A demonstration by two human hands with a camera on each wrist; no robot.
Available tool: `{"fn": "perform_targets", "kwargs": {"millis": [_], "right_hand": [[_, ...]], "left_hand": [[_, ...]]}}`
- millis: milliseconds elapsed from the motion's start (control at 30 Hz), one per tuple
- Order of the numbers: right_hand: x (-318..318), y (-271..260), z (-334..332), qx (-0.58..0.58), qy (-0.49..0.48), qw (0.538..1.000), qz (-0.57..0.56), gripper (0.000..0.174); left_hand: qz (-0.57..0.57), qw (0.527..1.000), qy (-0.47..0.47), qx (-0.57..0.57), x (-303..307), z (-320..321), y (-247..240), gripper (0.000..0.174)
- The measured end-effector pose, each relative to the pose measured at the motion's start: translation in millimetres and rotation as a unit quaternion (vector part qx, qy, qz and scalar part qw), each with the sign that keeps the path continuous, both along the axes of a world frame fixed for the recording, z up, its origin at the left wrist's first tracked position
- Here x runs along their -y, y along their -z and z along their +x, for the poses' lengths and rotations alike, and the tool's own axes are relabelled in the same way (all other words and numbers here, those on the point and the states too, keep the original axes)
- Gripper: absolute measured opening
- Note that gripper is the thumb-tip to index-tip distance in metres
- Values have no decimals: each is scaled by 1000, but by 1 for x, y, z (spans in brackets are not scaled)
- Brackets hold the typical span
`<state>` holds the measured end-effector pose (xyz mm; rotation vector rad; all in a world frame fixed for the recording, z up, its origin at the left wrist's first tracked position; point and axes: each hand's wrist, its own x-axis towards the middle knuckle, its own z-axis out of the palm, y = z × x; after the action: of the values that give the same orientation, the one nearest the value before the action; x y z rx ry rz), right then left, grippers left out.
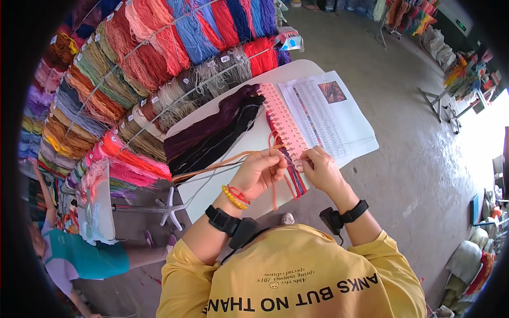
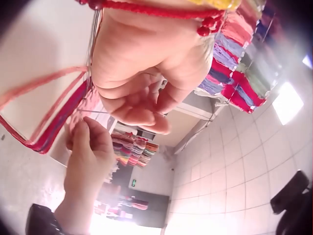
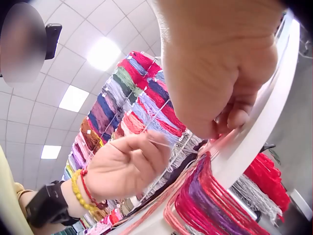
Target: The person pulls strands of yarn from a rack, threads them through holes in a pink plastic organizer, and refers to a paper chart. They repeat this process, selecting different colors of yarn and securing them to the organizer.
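Observation:
A pink strip with a row of holes (image 1: pixel 283 114) lies across the white table, with red, pink and purple yarn strands (image 1: pixel 298 180) hanging along its edge. My left hand (image 1: pixel 262 172) is raised just left of the strip, thumb and fingertips pinching a thin pale yarn (image 3: pixel 182 148) that stretches toward the strip. My right hand (image 1: pixel 323 169) grips the strip's near end between thumb and curled fingers, its fingertips partly hidden. Long orange and grey yarns (image 1: pixel 225 161) run from under my left hand to the table's left side. Dark purple and black yarn bundles (image 1: pixel 217 124) lie farther left.
A printed chart sheet (image 1: pixel 328 116) with a small picture lies under and right of the strip. Racks of colourful yarn hanks (image 1: pixel 154 47) stand close to the table's left and far side. Another person in a teal garment (image 1: pixel 87 254) is at lower left, near a white chair base (image 1: pixel 168 208).

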<state>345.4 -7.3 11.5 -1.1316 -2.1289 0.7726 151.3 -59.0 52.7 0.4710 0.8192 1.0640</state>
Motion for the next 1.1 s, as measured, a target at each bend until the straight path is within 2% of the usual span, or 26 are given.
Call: {"fn": "perform_targets", "kwargs": {"millis": [67, 100, 200, 300, 367, 400, 467, 500, 533, 600, 633, 667, 700, 733, 800, 900, 1000, 1100], "right_hand": [[-1, 1, -1, -9, 1, 1000, 22, 10], [-2, 3, -1, -13, 2, 999, 33, 9], [1, 10, 0, -175, 20, 972, -153, 9], [5, 9, 2, -245, 5, 947, -207, 11], [6, 14, 2, -196, 23, 963, -182, 13], [7, 16, 1, -171, 31, 970, -168, 15], [12, 7, -3, -82, 40, 995, -46, 17], [14, 4, -6, -36, 44, 998, 15, 19], [15, 4, -8, -29, 43, 998, 24, 22], [17, 4, -10, -13, 42, 998, 40, 28], [17, 3, -10, 0, 40, 998, 50, 31], [16, 3, -9, 7, 36, 998, 40, 32], [16, 4, -9, 15, 32, 999, 31, 32], [16, 4, -9, 24, 27, 999, 22, 33], [17, 2, -10, 12, 27, 999, 38, 30], [16, 5, -12, 1, 23, 997, 76, 24], [18, -2, -12, 28, -3, 999, 44, 24], [20, -8, -25, 20, -50, 994, 100, 23]], "left_hand": [[27, 993, 36, 112, -1, -5, -5, 21], [24, 997, 30, 60, -3, 1, -5, 26], [32, 991, 83, -97, -13, 18, 16, 30], [69, 961, 126, -235, -14, 32, 33, 21], [99, 927, 136, -336, -14, 33, 36, 19], [116, 919, 106, -362, -12, 28, 34, 19], [149, 897, 46, -413, -6, 8, 28, 20], [106, 923, 11, -369, 0, -8, 25, 18], [63, 944, -24, -324, 7, -29, 23, 17], [-2, 976, -138, -168, 24, -72, 20, 11], [9, 979, -191, -73, 30, -101, 24, 9], [16, 967, -253, -23, 40, -128, 16, 10], [68, 959, -272, 37, 51, -163, 16, 12], [33, 926, -377, 8, 64, -188, 12, 13], [87, 880, -466, 19, 93, -249, 32, 10], [3, 882, -441, -169, 105, -223, 14, 13], [0, 906, -312, -285, 98, -186, 24, 18], [5, 885, -249, -393, 81, -159, 27, 19]]}}
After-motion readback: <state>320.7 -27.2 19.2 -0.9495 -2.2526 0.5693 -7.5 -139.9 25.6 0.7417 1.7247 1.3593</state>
